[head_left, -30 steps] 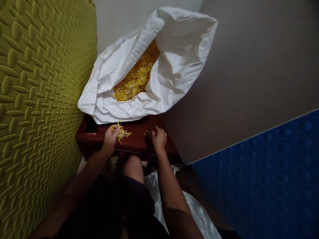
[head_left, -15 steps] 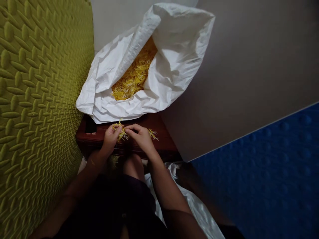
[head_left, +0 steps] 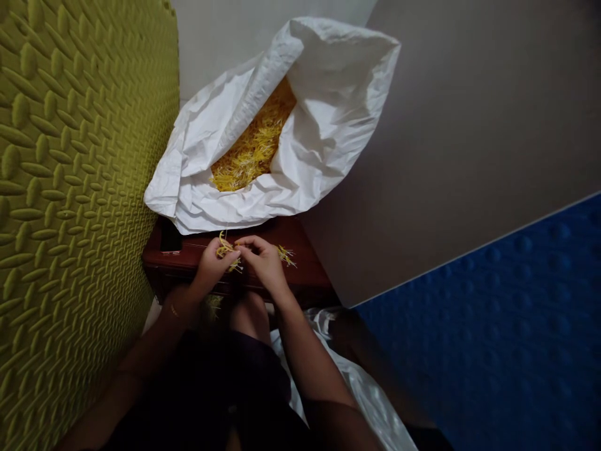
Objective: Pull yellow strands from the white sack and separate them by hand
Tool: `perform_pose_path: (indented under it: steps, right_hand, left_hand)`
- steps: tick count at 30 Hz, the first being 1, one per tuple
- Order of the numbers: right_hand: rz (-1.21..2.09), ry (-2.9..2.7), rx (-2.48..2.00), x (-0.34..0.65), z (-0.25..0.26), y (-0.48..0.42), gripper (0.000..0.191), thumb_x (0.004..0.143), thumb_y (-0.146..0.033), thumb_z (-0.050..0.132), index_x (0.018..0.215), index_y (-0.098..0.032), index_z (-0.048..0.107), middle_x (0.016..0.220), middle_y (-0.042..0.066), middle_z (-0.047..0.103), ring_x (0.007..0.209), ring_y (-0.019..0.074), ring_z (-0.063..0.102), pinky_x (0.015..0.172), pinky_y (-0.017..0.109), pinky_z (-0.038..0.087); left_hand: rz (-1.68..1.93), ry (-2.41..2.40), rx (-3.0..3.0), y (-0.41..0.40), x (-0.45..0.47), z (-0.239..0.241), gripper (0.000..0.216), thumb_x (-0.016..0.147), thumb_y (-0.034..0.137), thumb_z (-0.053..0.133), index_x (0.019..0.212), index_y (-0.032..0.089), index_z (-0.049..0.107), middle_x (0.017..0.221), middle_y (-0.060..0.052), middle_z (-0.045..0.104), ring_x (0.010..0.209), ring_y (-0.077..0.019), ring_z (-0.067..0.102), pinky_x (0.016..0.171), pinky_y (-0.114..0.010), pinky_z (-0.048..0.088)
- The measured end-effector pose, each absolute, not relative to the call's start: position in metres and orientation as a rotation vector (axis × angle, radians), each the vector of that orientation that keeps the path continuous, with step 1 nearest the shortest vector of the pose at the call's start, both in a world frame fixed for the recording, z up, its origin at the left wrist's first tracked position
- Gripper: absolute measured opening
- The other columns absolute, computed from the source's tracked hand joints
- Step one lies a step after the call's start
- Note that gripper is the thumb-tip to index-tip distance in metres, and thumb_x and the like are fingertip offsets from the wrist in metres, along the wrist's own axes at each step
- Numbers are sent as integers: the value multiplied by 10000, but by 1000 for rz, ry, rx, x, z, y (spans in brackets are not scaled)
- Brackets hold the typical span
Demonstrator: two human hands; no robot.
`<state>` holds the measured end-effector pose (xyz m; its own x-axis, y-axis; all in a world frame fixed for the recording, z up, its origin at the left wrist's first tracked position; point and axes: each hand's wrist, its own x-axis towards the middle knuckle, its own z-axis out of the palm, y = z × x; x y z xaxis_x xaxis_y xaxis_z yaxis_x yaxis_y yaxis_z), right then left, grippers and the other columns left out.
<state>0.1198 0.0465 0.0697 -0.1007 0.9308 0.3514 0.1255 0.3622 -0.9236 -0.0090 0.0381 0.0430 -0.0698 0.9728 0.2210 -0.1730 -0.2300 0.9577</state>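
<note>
A small bunch of thin yellow strands with pale tips (head_left: 226,247) is pinched in my left hand (head_left: 211,265), its loose ends sticking out above and below the thumb. Thumb and fingers of my right hand (head_left: 267,262) are closed at the right side of the same bunch, close to my left thumb; what exactly they grip is too small to make out. Both hands are over a dark red box-like surface (head_left: 305,263). Just right of my right hand lies a small heap of similar strands (head_left: 285,255).
Beyond the hands, a white woven sack (head_left: 338,125) gapes, with many yellow strands (head_left: 256,147) inside. A yellow-green textured mat (head_left: 84,188) rises at left. A grey panel (head_left: 446,125) and blue mat (head_left: 516,313) stand at right. White plastic sheeting (head_left: 366,382) lies below.
My hands have drawn closer together, the left moving slightly right around the bunch. The whole view has shifted slightly; the sack appears a little lower.
</note>
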Motion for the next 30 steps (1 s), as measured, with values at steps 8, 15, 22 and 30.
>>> perform_pose_path:
  steps: [8,15,22,30]
  right_hand:
    - [912,-1504,-926,121,69,46,124,704,-307,644,752,-193,656,768,12,656,745,153,582,744,289,441]
    - [935,-1473,-893,120,71,42,111,702,-296,653,717,-189,627,716,-5,622,710,135,554,721,272,441]
    - [1274,-1027,-727,134,56,65,183,665,-348,692,725,-194,614,684,-15,606,606,99,537,634,249,468]
    - [439,-1161,-1431,216,-17,135,246,722,-289,549,840,-117,680,847,85,681,772,176,614,764,326,476]
  left_hand:
    - [1370,1011,1132,37,-11,47,258,591,302,722,752,123,629,641,8,582,569,-75,477,573,-217,365]
    - [1437,979,1049,33,-4,49,259,600,328,714,736,125,626,661,0,596,611,-89,499,622,-229,396]
    - [1464,865,1152,31,-5,51,180,636,288,686,707,132,631,730,-20,617,682,-102,529,681,-235,406]
    - [1558,985,962,36,-10,37,213,644,294,680,764,128,620,686,-6,601,605,-76,502,613,-218,393]
